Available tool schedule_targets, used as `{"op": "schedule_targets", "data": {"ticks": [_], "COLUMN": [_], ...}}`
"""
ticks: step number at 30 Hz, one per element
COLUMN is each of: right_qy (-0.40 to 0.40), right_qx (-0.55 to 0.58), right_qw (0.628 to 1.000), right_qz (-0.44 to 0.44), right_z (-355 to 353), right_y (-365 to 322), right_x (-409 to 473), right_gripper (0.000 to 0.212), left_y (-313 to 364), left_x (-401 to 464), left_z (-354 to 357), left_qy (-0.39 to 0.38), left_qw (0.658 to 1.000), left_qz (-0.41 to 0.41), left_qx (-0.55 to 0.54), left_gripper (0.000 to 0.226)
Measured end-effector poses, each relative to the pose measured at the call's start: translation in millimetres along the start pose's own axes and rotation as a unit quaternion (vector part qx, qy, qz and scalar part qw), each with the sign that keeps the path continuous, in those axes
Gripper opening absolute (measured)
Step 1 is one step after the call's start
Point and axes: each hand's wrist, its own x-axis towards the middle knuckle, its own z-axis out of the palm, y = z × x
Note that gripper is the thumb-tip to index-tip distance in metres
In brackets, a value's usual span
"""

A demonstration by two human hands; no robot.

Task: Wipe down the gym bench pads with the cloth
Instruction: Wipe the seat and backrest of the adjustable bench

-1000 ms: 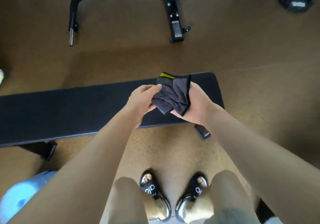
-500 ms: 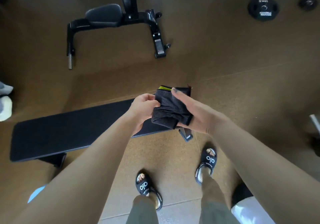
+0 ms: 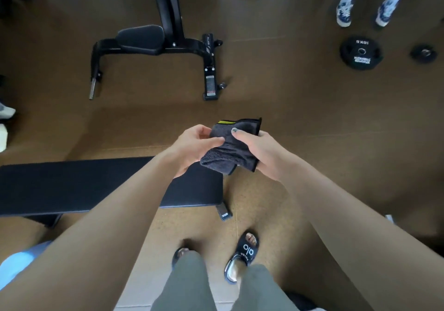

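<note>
- At the far left of the head view, the flat bench pad (image 3: 79, 186) runs level across the frame on a brown floor (image 3: 312, 142); its near end stops just below the hands. It reads as the surface to be wiped, and nothing touches its top yet.
- Above it and well apart, a second bench (image 3: 141, 39) stands with a smaller black seat pad on a black frame — probably another pad for the task.
- Left of centre, the left hand (image 3: 192, 147) is raised over the end of the flat pad, forearm reaching forward from the lower left. Its fingers (image 3: 211, 140) are curled and pinch the left edge of the cloth (image 3: 230, 152), likely to steady it while it is folded into a wiping wad.
- The cloth — dark grey, with a yellow-green strip at its top edge — is bunched between both hands in the air, above the floor just past the pad's end.
- Right of centre, the right hand (image 3: 262, 152) cradles the cloth from beneath, thumb laid flat across the top, so the cloth is clamped between thumb and palm.
- Far right, weight plates (image 3: 360, 51) lie on the floor, and another person's shoes (image 3: 343, 13) show at the top.
</note>
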Motion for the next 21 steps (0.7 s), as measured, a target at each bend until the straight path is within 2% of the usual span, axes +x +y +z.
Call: {"op": "schedule_targets", "data": {"ticks": [2, 6, 13, 18, 21], "right_qy": [0.009, 0.001, -0.009, -0.005, -0.026], "right_qx": [0.007, 0.007, 0.010, 0.002, -0.017], "right_qw": [1.000, 1.000, 0.999, 0.999, 0.998], "right_qz": [0.005, 0.025, 0.037, 0.046, 0.055], "right_z": [-18.7, -44.7, -75.7, -100.5, -101.6], "right_y": [-16.7, -43.0, -97.3, -157.7, -199.5], "right_x": [6.1, 24.7, 76.4, 140.6, 175.9], "right_gripper": [0.024, 0.012, 0.028, 0.033, 0.026], "left_y": [16.4, 37.7, 84.8, 144.4, 176.7], "left_x": [11.8, 37.5, 100.6, 158.3, 183.1], "left_z": [12.1, 25.8, 49.9, 49.4, 34.6], "left_qy": [-0.008, 0.004, 0.042, -0.012, -0.009], "left_qw": [1.000, 0.998, 0.996, 0.994, 0.989], "left_qz": [0.001, 0.020, 0.039, 0.006, -0.012], "left_qx": [-0.025, -0.059, -0.064, -0.108, -0.146], "left_gripper": [0.025, 0.023, 0.016, 0.027, 0.026]}}
